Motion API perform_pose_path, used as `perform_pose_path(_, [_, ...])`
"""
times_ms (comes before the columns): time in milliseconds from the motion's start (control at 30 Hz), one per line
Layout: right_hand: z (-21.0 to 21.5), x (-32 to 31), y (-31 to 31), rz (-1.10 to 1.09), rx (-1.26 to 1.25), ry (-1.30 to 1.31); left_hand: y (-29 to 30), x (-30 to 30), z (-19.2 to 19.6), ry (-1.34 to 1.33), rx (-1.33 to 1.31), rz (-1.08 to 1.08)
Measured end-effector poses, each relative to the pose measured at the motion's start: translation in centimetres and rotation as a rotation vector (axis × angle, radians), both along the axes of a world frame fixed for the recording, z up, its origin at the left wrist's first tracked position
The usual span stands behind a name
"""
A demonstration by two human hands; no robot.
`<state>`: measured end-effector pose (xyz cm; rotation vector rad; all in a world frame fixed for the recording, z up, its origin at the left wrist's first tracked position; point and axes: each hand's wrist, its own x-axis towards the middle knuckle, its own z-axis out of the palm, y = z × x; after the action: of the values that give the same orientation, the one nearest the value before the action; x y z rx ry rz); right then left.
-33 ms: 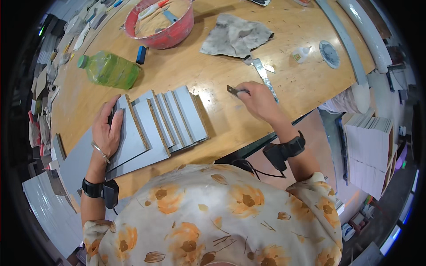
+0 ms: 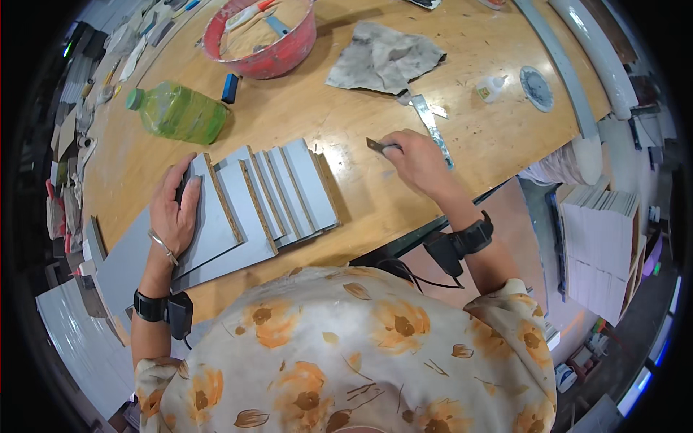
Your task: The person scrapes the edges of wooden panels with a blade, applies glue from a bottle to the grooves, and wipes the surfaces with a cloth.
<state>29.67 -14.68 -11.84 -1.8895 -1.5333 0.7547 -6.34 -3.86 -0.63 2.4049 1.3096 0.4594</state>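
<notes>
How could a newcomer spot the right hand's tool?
On the wooden table, find the stacked grey boards. Just right of them, the right hand grips a dark, flat blade. What shows is shorter and darker than the metal strip lying beyond.

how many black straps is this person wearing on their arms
2: one black strap sits behind the left hand, which rests on the grey boards; the other black strap is behind the right hand, which holds a small metal tool. No others are visible.
</notes>
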Motion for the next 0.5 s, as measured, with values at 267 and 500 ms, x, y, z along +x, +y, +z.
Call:
perform_pose_path(267, [-0.1, -1.9, 1.1, 0.06, 0.065, -0.249, 0.1, -0.3, 0.0, -0.001, 0.038, -0.01])
perform_pose_path(500, [-0.6, -1.7, 1.7, 0.111, 0.086, -0.294, -0.2, -0.3, -0.1, 0.005, 0.015, 0.005])
